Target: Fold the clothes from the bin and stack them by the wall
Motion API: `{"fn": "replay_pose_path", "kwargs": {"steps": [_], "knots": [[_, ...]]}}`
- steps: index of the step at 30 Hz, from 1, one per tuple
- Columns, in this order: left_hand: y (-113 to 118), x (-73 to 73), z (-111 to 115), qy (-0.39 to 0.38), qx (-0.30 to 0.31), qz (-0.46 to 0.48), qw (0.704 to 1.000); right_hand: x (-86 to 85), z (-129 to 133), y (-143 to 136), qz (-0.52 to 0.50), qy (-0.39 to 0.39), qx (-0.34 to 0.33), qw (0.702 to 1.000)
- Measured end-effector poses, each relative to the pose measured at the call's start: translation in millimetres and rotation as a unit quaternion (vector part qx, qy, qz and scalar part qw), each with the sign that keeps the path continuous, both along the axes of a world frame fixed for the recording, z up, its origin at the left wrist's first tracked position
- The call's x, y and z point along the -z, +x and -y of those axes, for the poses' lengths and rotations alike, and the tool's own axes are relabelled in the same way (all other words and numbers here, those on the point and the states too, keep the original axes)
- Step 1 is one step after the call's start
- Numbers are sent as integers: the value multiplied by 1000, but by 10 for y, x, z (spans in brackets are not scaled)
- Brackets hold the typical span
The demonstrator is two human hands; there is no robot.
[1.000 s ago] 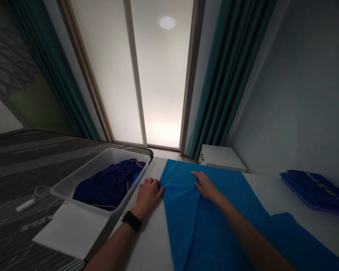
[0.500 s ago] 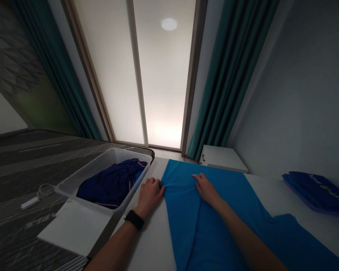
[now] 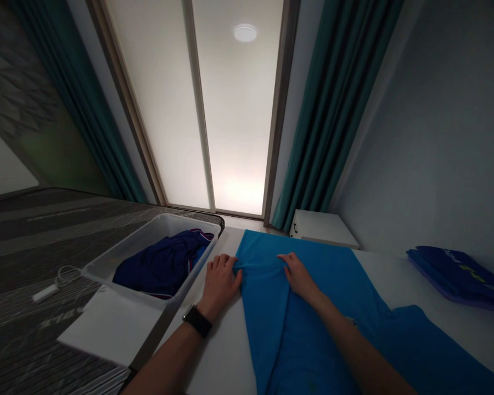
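- Blue garment lies spread across the white table, from its near edge up to its far edge, with a layer folded over along the garment's left side.
- On my feed the left hand, wearing a dark watch, rests near the table's left edge, half open with fingers bent; thumb and index finger touch the garment's left border, but I can't tell whether they pinch it.
- I have the right hand on top of the cloth, loosely open, index finger stretched out and thumb apart from it; I see nothing grasped.
- Beside the table's left edge I see a translucent bin holding dark blue clothing.
- Folded clothes sit toward the table's far right corner.
- Beyond the far edge stands a white cabinet.
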State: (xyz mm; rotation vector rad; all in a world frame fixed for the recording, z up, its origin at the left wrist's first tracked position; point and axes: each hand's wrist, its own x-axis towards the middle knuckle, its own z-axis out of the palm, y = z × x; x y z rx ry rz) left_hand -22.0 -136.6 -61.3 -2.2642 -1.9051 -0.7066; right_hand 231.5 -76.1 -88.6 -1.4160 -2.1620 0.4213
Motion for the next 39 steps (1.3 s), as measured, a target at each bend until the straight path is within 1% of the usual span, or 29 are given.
{"fn": "replay_pose_path", "kwargs": {"steps": [2, 4, 5, 6, 8, 10, 12, 15, 18, 21, 24, 27, 31, 34, 36, 39], "knots": [[77, -43, 122, 7, 75, 11, 997, 19, 1, -19, 12, 5, 2, 1000], [161, -91, 258, -27, 181, 13, 983, 27, 3, -23, 31, 16, 1, 999], [198, -112, 320, -48, 224, 12, 973, 24, 6, -19, 45, 27, 0, 999], [230, -127, 373, -69, 259, 9, 963, 16, 12, -12, 63, 42, 0, 997], [272, -137, 445, -100, 296, 2, 950, -16, 41, 7, 100, 76, 9, 992], [290, -117, 479, -119, 310, -8, 943, -63, 103, 23, 129, 101, 27, 986], [298, -78, 493, -132, 316, -19, 939, -114, 204, 28, 139, 107, 33, 984], [307, -21, 520, -145, 321, -40, 935, -173, 428, 12, 134, 92, 6, 987], [315, -2, 579, -148, 324, -60, 933, -194, 710, -21, 122, 68, -23, 990], [309, -18, 671, -142, 336, -63, 929, -188, 1003, -50, 129, 33, -34, 991], [281, -58, 783, -144, 358, -66, 920, -172, 1276, -61, 145, -5, -61, 988], [240, -113, 890, -153, 368, -67, 915, -154, 1523, -61, 138, -19, -83, 987], [180, -172, 992, -158, 381, -56, 909, -163, 1811, -96, 97, 4, -99, 990], [137, -164, 1029, -163, 384, -59, 907, -195, 1980, -151, 57, 43, -98, 993], [113, -139, 1037, -162, 383, -65, 907, -197, 2064, -179, 44, 54, -130, 989], [88, -108, 1037, -150, 389, -69, 906, -146, 2145, -189, 67, 66, -214, 972]]}}
